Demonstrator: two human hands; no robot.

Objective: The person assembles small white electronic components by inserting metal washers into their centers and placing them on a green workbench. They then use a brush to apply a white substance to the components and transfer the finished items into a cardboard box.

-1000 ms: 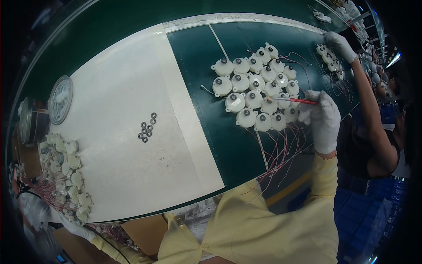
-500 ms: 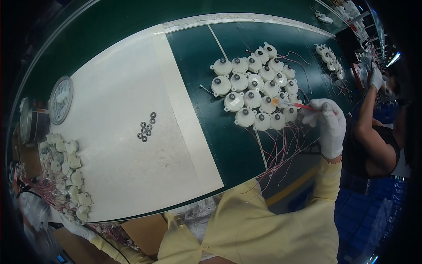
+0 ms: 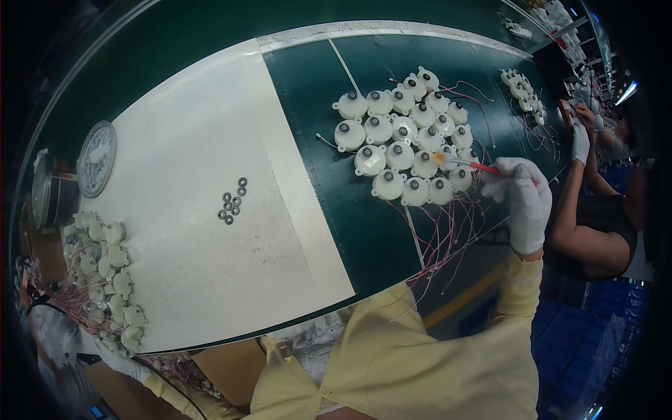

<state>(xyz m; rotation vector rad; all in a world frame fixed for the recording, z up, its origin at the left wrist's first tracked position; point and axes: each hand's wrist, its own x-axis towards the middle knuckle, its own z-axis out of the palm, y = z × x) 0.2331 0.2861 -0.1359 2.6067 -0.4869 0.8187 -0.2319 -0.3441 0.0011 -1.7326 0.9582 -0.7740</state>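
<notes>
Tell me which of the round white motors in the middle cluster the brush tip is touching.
The motor in the cluster's third row, second from its right end. The orange tip of the red brush in the right hand sits on it alone.

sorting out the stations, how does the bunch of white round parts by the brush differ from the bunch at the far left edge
The cluster by the brush lies on the dark green belt, set in neat rows; the left pile sits at the white mat's edge, heaped loosely. The right hand holds a red brush to the first; the left hand is nearest the pile. Both are white round parts with pink wires.
</notes>
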